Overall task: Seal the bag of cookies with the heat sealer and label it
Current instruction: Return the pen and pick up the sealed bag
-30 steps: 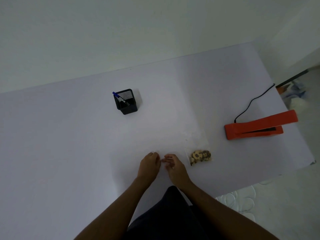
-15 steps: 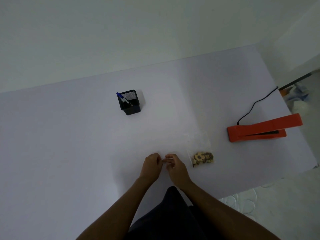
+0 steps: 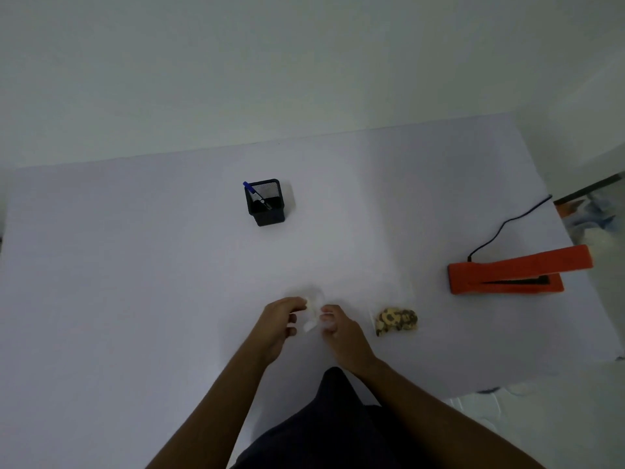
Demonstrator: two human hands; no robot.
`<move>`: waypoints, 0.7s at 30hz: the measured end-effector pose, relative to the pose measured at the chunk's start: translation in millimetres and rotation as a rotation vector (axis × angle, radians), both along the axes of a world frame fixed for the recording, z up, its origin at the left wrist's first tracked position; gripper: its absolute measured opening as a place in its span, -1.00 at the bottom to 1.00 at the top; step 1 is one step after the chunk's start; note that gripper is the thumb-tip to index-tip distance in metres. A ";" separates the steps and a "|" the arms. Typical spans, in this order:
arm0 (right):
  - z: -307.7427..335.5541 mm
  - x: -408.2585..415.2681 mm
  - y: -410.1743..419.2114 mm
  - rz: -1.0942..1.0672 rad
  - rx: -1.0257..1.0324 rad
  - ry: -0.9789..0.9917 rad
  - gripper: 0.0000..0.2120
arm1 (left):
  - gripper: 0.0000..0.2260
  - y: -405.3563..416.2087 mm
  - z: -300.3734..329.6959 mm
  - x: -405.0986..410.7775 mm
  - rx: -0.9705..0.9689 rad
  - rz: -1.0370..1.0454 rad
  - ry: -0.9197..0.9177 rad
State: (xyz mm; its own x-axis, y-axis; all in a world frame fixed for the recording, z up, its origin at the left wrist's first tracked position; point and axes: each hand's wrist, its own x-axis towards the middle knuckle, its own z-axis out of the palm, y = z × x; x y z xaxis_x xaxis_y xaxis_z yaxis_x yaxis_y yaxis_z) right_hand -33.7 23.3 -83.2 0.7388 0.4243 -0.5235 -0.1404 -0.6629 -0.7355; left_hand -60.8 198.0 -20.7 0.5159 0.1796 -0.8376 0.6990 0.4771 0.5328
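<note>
A clear bag of cookies (image 3: 395, 320) lies flat on the white table (image 3: 135, 299), right of my hands, its transparent upper part reaching toward the table's far side. Between my left hand (image 3: 279, 321) and my right hand (image 3: 338, 330) I pinch a small white label (image 3: 313, 311), both sets of fingertips on it; the paper looks curled or partly peeled. The orange heat sealer (image 3: 514, 274) sits at the right with its lid raised and a black cord (image 3: 507, 225) running off the back edge.
A black mesh pen holder (image 3: 267, 203) with a blue pen (image 3: 252, 191) stands at mid table, beyond my hands. The table's right edge lies just past the sealer; floor and clutter show beyond it. A pale wall rises behind.
My hands have drawn slightly apart, and the white label now shows more between the fingertips, lifted and curled. The bag and sealer have not moved.
</note>
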 end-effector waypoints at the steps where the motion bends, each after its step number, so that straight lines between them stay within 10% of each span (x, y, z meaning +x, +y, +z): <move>1: 5.2 0.1 -0.1 -0.054 0.032 -0.012 -0.68 | -0.80 -0.4 2.0 -2.4 -0.002 0.007 -0.004; 8: 43.2 7.3 -12.3 -0.122 0.254 -0.121 -0.51 | -0.82 -21.6 13.2 -2.6 -0.150 0.087 -0.015; 13: 56.2 26.0 -31.5 -0.166 0.282 -0.256 -0.88 | -0.86 -52.1 12.1 11.7 -0.252 0.049 -0.004; 21: 32.6 75.7 -102.7 -0.333 0.093 -0.079 -0.86 | -0.81 -105.2 -12.6 48.4 0.255 -0.293 0.011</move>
State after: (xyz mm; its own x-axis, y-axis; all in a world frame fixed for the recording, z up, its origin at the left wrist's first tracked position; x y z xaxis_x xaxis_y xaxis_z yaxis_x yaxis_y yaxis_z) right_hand 42.0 -79.5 -50.7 0.8815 0.1959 -0.4296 -0.2780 -0.5202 -0.8076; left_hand -12.4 92.8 -33.3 0.5674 0.2290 -0.7910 0.7924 0.1095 0.6001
